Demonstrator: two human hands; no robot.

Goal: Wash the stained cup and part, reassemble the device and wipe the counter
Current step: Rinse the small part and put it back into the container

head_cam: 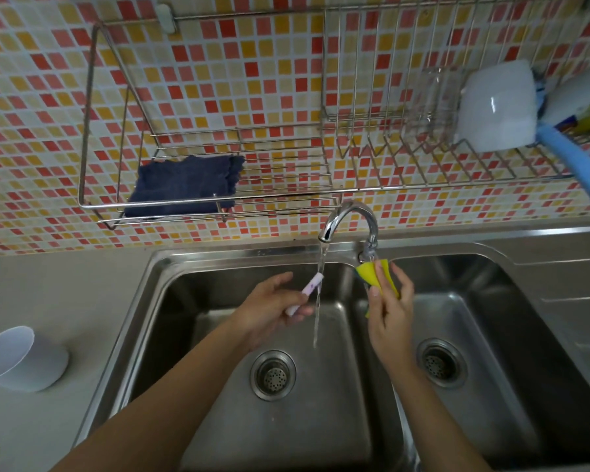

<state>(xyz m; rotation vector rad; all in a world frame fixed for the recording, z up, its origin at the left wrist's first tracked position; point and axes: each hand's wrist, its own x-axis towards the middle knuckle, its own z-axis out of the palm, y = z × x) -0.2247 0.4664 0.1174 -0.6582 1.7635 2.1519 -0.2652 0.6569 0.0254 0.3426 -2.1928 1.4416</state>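
Part [304,294]: lower end hidden in left hand [273,308]; shape blurred.
Sponge [377,274]: lower half behind right hand [389,311].
Cup [21,359]: cut by left edge.
Bottles [579,107]: cut by right edge, blurred.
Glass [433,97] in rack [389,172]: outline faint.

cup [21,359] on counter [65,284], lower left | 2-basin sink [355,253] centre | faucet [348,216] behind divider | cloth [184,185] in rack [218,199], upper left

Red and yellow mosaic tile wall [218,80], wire rack [269,158], steel double sink [171,267], grey counter [65,294]
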